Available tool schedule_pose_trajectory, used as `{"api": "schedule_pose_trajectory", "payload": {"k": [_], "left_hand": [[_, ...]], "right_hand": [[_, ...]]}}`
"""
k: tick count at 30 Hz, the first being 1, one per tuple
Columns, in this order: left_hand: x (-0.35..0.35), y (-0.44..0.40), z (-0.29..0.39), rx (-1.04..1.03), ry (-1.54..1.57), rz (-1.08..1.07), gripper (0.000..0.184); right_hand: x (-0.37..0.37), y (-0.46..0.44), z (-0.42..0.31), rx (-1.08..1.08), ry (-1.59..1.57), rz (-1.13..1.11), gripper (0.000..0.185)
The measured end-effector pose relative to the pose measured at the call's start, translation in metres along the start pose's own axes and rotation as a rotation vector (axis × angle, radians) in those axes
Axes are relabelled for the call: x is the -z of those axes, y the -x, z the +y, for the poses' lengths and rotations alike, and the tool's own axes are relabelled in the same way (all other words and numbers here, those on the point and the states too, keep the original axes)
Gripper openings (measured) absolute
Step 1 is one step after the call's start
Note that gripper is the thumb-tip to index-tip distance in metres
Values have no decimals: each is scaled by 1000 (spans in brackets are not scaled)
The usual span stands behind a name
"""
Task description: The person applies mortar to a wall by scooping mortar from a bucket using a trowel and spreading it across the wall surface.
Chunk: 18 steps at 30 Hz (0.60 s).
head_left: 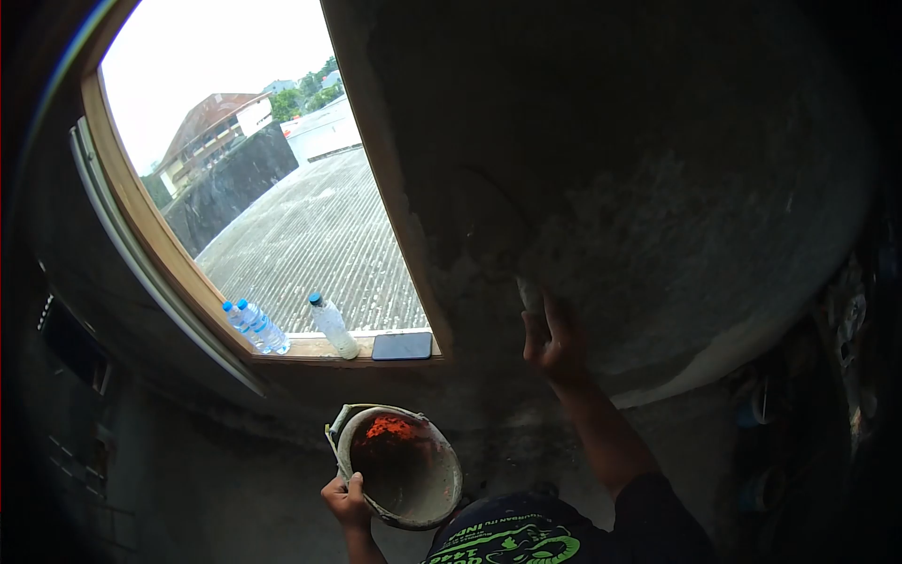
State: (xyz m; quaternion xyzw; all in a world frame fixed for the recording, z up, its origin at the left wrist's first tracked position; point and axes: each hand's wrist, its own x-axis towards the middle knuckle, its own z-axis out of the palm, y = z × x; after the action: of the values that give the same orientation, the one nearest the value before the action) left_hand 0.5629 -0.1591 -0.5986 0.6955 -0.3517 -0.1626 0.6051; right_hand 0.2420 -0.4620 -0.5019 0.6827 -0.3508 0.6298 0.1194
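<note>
My left hand [349, 500] grips the rim of a round grey bucket [442, 475] at the lower middle, thumb over the edge. The bucket is tilted toward me, and an orange-red patch shows on its inner wall; the bottom lies in shadow. Raised at the right, my right hand [554, 340] is closed around the pale handle [530, 294] of a tool. The tool's far part lies against the dark grey wall [648, 216] and is too dark to make out.
Left of the wall is a window with a wooden frame [150, 221]. On its sill stand clear bottles with blue caps [256, 327], another blue-capped bottle [333, 326] and a flat dark phone [402, 346]. Dim objects line the right edge.
</note>
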Motion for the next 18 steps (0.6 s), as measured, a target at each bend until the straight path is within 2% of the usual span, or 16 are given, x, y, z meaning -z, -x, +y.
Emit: {"api": "schedule_pose_trajectory", "payload": {"k": [4,6,10,12,16,18], "left_hand": [[-4,5,9,11,1,16,30],[-4,6,8,11,3,21,30],[-2,7,4,4,41,32,28],[0,9,2,17,55,41,29],[1,9,-4,10,-1,47,29],[0,7,-4,12,-3,47,29]], "right_hand": [[3,0,-8,-24,1,-142,42],[10,12,-15,90,72,-362,41],[11,10,-3,78,35,-314,41],[2,-1,11,68,4,-25,43],[-4,-9,11,-5,9,-71,45],[1,5,-2,54,44,-364,46]]}}
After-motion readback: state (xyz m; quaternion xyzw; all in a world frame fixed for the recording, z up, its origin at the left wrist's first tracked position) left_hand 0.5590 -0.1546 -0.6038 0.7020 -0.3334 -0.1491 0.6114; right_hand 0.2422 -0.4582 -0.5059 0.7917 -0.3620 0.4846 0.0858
